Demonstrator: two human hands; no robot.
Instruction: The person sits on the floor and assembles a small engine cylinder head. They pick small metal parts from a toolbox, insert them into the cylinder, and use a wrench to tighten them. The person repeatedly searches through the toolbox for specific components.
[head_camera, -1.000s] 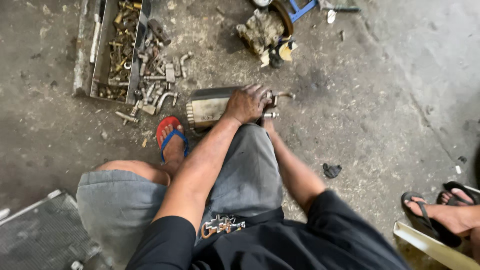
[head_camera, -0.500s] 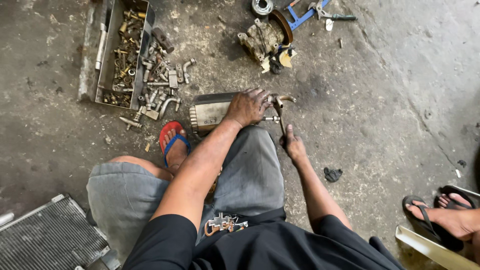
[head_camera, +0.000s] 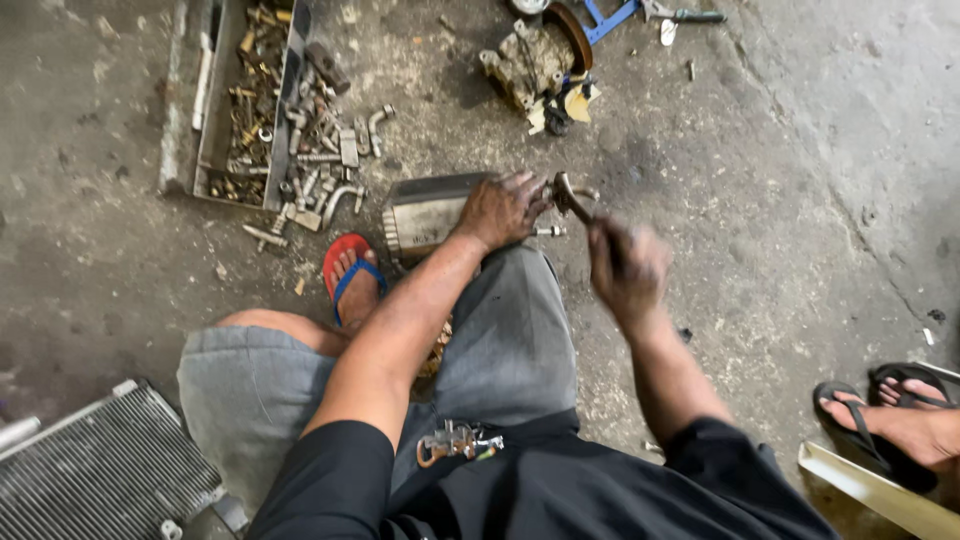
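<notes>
Left hand (head_camera: 505, 208) presses the metal cylinder (head_camera: 430, 212); right hand (head_camera: 625, 268) (blurred) grips a wrench (head_camera: 572, 197).

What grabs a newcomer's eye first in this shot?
Mid-frame, the left hand presses down on a grimy metal cylinder lying on the concrete floor, while the blurred right hand grips a wrench at the cylinder's end. Upper left, a metal tray of bolts and fittings spills onto the floor. A red flip-flop sits just below the cylinder.
</notes>
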